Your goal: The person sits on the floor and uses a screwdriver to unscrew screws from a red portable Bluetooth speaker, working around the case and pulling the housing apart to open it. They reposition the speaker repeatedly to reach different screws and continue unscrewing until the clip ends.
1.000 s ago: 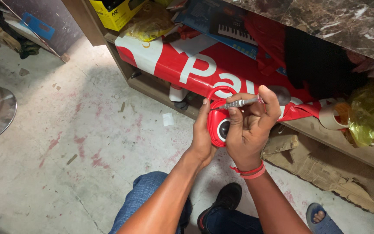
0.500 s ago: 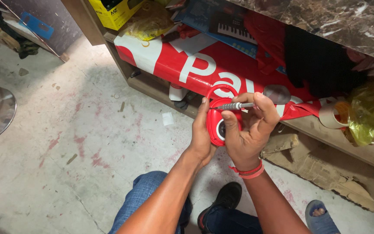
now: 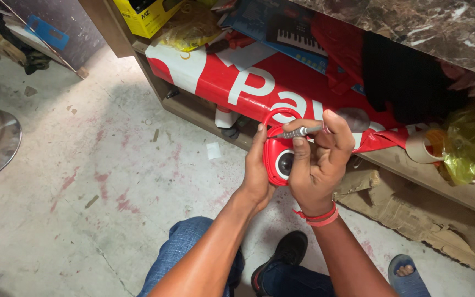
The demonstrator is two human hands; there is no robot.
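Here, the left hand point(image 3: 257, 173) cups the left side of a small red speaker point(image 3: 279, 159) with a round dark cone and a red loop handle, held above the concrete floor point(image 3: 111, 181) near the middle. The right hand point(image 3: 317, 165) closes around a slim grey screwdriver point(image 3: 298, 132), lying across the speaker's top, tip pointing left. Beyond, a red-and-white banner point(image 3: 232, 82) fills the shelf point(image 3: 193, 107).

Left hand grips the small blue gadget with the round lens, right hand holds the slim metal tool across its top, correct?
Not quite: the gadget is red, not blue, as the head view shows. The rest holds: the left hand grips it from the side, and the right hand holds the slim metal tool across its top.
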